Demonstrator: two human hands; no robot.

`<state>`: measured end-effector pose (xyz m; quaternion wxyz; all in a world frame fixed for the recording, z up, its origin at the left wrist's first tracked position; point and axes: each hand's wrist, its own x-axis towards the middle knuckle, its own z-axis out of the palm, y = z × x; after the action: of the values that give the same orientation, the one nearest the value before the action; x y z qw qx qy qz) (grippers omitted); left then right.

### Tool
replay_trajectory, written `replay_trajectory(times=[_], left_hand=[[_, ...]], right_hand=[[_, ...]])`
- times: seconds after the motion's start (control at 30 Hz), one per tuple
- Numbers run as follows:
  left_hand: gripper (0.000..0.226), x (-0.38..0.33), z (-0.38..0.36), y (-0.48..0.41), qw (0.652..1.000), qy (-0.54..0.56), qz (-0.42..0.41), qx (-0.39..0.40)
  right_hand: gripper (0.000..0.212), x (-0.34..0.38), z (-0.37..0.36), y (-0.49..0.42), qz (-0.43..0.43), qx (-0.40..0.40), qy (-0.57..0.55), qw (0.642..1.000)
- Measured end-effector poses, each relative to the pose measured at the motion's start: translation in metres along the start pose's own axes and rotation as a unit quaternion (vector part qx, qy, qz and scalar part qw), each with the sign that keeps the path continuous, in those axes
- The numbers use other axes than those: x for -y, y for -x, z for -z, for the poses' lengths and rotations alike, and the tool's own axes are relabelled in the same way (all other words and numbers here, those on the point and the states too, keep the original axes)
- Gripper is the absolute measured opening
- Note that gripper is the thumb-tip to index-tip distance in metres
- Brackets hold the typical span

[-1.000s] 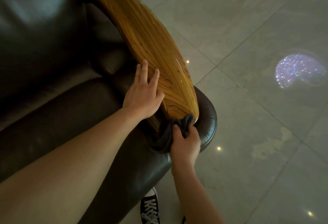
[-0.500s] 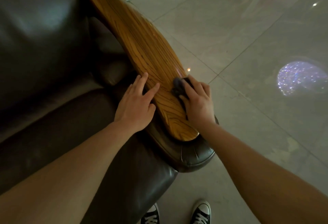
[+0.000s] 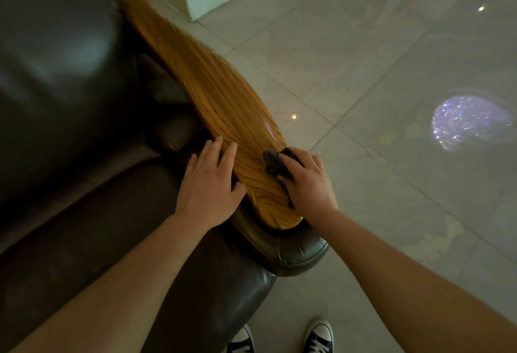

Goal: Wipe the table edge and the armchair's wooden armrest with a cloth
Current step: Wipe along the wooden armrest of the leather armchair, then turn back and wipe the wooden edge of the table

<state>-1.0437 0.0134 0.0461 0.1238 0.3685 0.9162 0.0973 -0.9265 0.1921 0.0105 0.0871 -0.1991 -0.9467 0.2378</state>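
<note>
The right hand grips a dark bunched cloth pressed on the glossy wooden armrest near its front outer edge, apparently wiping. The left hand, fingers open flat, rests on the inner edge, likely bracing.

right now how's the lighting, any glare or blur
Head view: dim overall; soft sheen on the dark leather armchair, a sparkly light patch and small bright dots on the glossy floor; wide-angle bend along the wooden armrest; the cloth looks slightly soft.
</note>
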Motion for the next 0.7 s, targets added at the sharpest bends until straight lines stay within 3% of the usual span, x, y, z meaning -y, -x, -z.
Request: replay_trajectory(times=[0.33, 0.7], left_hand=[[0.074, -0.062, 0.03, 0.009, 0.996, -0.025, -0.081, -0.024], [0.065, -0.192, -0.001, 0.08, 0.969, -0.048, -0.243, 0.015]], right_hand=[[0.036, 0.004, 0.079, 0.046, -0.078, -0.086, -0.084, 0.99], [0.03, -0.033, 0.159, 0.187, -0.215, -0.151, -0.093, 0.961]])
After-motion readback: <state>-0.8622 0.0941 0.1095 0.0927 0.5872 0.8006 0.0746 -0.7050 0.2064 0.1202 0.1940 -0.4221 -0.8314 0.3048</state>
